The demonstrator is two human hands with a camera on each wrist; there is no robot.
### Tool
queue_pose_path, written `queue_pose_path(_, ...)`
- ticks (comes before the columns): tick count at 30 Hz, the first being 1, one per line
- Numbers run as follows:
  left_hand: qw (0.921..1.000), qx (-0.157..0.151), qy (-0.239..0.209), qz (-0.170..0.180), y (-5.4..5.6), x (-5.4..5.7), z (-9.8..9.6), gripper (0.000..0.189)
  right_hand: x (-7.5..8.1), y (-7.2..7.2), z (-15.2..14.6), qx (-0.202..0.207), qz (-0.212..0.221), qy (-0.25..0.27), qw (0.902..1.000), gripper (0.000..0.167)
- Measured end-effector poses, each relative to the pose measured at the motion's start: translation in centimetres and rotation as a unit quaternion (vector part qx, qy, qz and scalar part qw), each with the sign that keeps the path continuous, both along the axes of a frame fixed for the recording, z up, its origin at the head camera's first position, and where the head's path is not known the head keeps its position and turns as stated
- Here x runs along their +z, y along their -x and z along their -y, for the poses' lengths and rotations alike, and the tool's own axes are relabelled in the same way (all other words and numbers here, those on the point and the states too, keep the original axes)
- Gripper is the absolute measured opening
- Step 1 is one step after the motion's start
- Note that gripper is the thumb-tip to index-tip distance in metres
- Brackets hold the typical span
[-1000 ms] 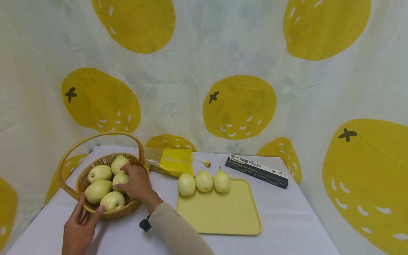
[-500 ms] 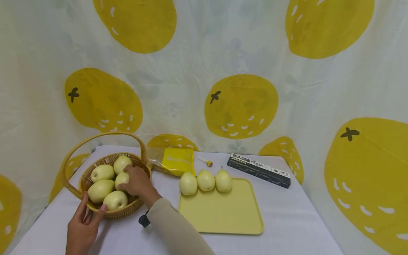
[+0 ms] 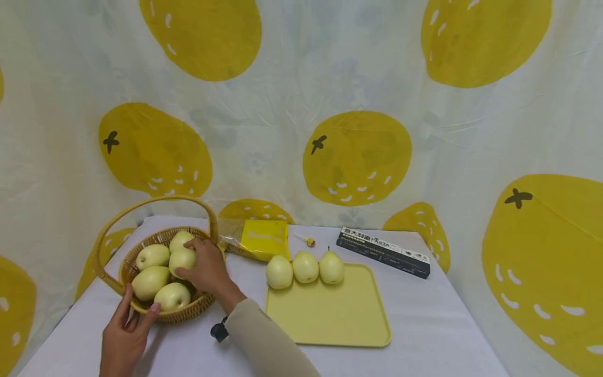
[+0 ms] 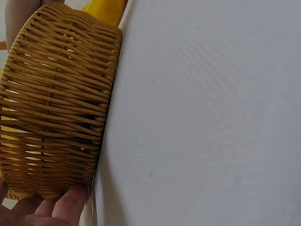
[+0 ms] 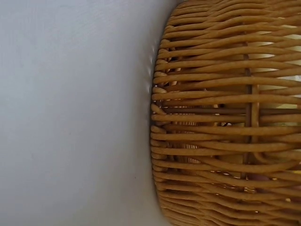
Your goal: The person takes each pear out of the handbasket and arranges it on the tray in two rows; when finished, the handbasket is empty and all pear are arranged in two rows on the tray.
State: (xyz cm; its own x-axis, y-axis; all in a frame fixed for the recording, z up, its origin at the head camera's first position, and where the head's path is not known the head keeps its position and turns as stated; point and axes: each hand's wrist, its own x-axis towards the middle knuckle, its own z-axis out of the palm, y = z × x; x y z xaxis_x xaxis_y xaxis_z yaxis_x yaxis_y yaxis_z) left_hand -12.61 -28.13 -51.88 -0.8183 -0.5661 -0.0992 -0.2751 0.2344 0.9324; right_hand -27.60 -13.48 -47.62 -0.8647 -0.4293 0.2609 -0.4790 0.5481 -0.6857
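Observation:
A wicker basket (image 3: 181,315) with a tall hoop handle stands on the left of the table, holding several pale yellow-green pears. My left hand (image 3: 123,335) grips its near left rim; in the left wrist view the fingers (image 4: 70,203) press against the woven side. Reaching in from the right, my right hand (image 3: 207,267) grips one pear (image 3: 182,259) between thumb and fingers at the right side of the basket. Other pears (image 3: 151,283) lie beside it. In the right wrist view only the basket's wall (image 5: 225,117) and the cloth show; the hand is hidden there.
Three pears (image 3: 305,267) stand in a row along the back edge of a yellow tray (image 3: 330,319). Behind are a yellow packet (image 3: 265,238), a lollipop (image 3: 309,242) and a black-and-white pasta box (image 3: 383,254). A patterned curtain (image 3: 264,131) hangs behind the white-covered table.
My right hand and the pear in it have risen slightly, so more of the pear shows. The left hand keeps its hold on the rim. The whole view has shifted a little.

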Motion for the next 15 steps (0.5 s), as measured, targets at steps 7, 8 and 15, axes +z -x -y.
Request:
queue_pose_path(7,1.0,0.004,0.005,0.003,0.0,-0.1,-0.1,0.088,-0.3,-0.1,-0.9,0.033,0.021,0.094,0.9949,0.058)
queue_pose_path(8,1.0,0.003,0.006,0.001,0.0,-0.1,-0.1,0.088,-0.3,-0.1,-1.0,0.038,0.019,0.104,0.9937,0.058)
queue_pose_path(15,1.0,0.001,0.005,-0.008,0.0,0.0,0.0,0.089,-0.2,0.1,-1.5,0.076,0.072,0.223,0.9692,0.054)
